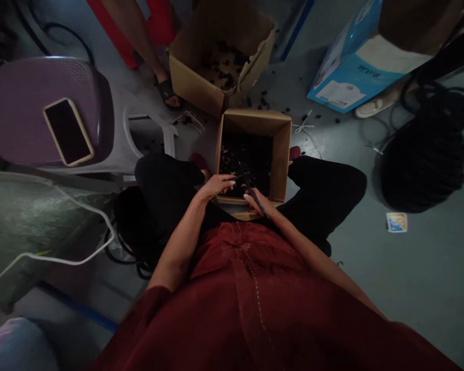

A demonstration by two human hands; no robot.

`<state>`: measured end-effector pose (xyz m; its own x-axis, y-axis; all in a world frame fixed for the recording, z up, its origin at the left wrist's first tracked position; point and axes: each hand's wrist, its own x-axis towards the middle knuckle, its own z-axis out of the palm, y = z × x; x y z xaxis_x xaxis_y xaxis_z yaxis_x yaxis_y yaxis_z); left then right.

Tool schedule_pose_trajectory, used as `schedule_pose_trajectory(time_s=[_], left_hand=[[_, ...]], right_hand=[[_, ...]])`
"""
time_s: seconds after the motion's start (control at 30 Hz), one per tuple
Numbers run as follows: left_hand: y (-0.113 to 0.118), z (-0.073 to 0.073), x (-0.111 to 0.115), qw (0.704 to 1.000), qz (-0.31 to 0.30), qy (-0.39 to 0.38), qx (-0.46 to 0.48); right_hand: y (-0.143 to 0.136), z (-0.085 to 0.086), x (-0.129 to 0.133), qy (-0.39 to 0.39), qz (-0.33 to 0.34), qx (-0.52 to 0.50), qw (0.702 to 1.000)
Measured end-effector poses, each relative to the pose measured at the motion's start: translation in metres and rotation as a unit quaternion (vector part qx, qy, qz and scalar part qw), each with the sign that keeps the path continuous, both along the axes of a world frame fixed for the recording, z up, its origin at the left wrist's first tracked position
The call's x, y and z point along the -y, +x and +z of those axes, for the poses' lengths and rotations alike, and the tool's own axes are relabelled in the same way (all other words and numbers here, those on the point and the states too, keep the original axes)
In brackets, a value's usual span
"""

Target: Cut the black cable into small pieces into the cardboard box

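My left hand (pixel 218 186) is closed in a pinch on a thin black strip (pixel 238 177), held over the near side of an open cardboard box (pixel 285 165). My right hand (pixel 260 201) is wrapped round dark scissors (pixel 248 180). Their narrow blades point away from me and cross the strip's end; whether they touch it I cannot tell. Inside the box, which stands between my knees, lie many small black pieces (pixel 251 147) and shreds. My fingers partly hide the scissors' handles.
A second cardboard box (pixel 199 85) with black bits stands beyond, beside another person's sandalled foot (pixel 167 93). To the left, a phone (pixel 68 132) lies on a purple stool (pixel 19 103). A blue carton (pixel 342 82) and a black coiled bundle (pixel 423 159) are at right. Black scraps litter the floor.
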<state>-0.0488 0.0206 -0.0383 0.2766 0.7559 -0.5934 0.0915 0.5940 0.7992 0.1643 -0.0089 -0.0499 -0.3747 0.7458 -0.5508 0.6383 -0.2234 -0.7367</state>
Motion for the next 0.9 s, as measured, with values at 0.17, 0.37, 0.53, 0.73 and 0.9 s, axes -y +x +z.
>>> schedule_pose_trajectory(time_s=[0.17,0.37,0.53,0.73,0.9], left_hand=[[0.0010,-0.0026,0.0005,1.000,0.002,-0.006,0.009],[0.0038,-0.0008,0.0007,1.000,-0.006,-0.012,0.009],[0.0050,-0.0017,0.0008,1.000,-0.013,-0.008,0.006],[0.0051,-0.0022,0.0006,1.000,-0.016,0.003,0.005],[0.0051,-0.0001,0.0003,0.999,-0.035,-0.005,-0.017]], right_hand=[[-0.0002,0.0086,-0.0003,0.002,-0.001,0.032,0.999],[0.0008,0.0078,0.0006,0.045,0.006,0.051,0.998],[0.0006,0.0071,-0.0001,0.044,0.012,0.071,0.996],[0.0008,0.0055,0.0002,0.054,0.012,0.090,0.994],[0.0024,0.0006,0.0018,0.066,0.012,0.104,0.992]])
